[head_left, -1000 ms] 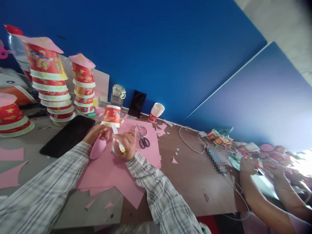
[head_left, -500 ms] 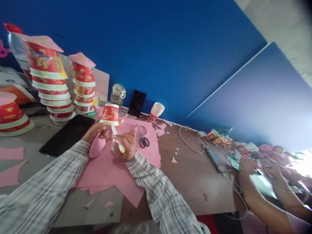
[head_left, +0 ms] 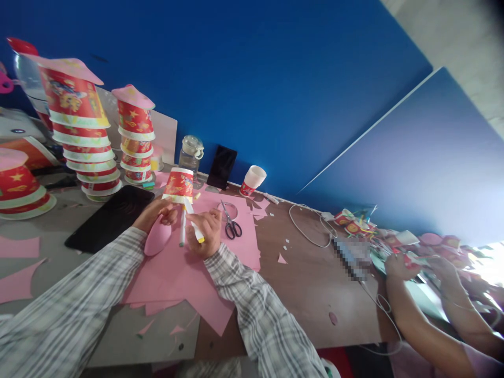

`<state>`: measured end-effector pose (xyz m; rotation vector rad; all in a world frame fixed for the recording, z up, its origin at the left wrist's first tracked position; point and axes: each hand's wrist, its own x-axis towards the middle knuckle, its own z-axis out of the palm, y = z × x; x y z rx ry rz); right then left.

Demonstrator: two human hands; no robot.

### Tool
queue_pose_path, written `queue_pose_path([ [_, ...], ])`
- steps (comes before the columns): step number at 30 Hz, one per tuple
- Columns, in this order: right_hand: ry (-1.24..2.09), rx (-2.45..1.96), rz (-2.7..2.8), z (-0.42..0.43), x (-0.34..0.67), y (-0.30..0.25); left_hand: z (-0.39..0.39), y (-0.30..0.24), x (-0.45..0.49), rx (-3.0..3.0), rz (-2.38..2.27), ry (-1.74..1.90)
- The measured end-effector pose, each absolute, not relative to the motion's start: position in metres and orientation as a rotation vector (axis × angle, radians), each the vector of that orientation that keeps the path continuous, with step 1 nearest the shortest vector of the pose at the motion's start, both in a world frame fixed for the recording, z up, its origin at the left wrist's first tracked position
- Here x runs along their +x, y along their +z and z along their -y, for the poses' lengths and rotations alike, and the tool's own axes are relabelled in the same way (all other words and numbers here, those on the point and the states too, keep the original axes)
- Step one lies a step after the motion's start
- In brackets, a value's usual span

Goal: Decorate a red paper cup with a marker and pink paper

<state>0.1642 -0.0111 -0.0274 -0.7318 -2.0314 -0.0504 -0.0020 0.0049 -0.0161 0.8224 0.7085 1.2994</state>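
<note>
My left hand (head_left: pixel 154 212) is closed on an upside-down red paper cup (head_left: pixel 179 185) with a yellow and white rim, and a pink paper cone (head_left: pixel 157 239) lies under that hand. My right hand (head_left: pixel 206 231) is closed on a white glue stick with a yellow end (head_left: pixel 195 224), its tip up against the cup's rim. A white pen (head_left: pixel 182 227) lies between the two hands on the pink paper sheet (head_left: pixel 185 273).
Stacks of red cups with pink cone lids (head_left: pixel 81 131) stand far left, behind a black tablet (head_left: pixel 108 218). Scissors (head_left: pixel 230 223), a glass jar (head_left: pixel 190 152), a black phone (head_left: pixel 222 167), a tipped paper cup (head_left: pixel 252 179) and a white cable (head_left: pixel 311 226) are nearby. Another person's hands (head_left: pixel 417 265) work at right.
The cup sits a little lower and nearer the glue stick than a second ago. My right hand has turned the glue stick slightly; the white pen now shows clear of my hand.
</note>
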Motion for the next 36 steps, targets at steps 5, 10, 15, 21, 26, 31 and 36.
queue_pose_path([
  [5, -0.054, -0.703, 2.064, 0.017, 0.164, -0.024, -0.002, -0.014, -0.001, 0.799, -0.7, 1.328],
  [10, -0.054, -0.638, 2.041, 0.02, 0.165, -0.021, -0.001, -0.015, 0.0, 0.78, -0.71, 1.347],
  [15, -0.085, -0.698, 2.018, 0.015, 0.167, -0.023, -0.001, -0.014, 0.0, 0.81, -0.727, 1.334],
  [21, -0.081, -0.777, 2.088, 0.011, 0.166, -0.026, -0.003, -0.015, -0.002, 0.848, -0.746, 1.269],
  [26, -0.042, -0.841, 2.142, 0.014, 0.166, -0.026, 0.0, -0.012, 0.0, 0.804, -0.694, 1.337],
  [31, 0.016, -0.86, 2.213, 0.019, 0.164, -0.03, 0.003, -0.007, 0.003, 0.765, -0.682, 1.367],
  [36, 0.003, -0.866, 2.155, 0.016, 0.165, -0.034, 0.0, -0.013, -0.001, 0.785, -0.653, 1.328],
])
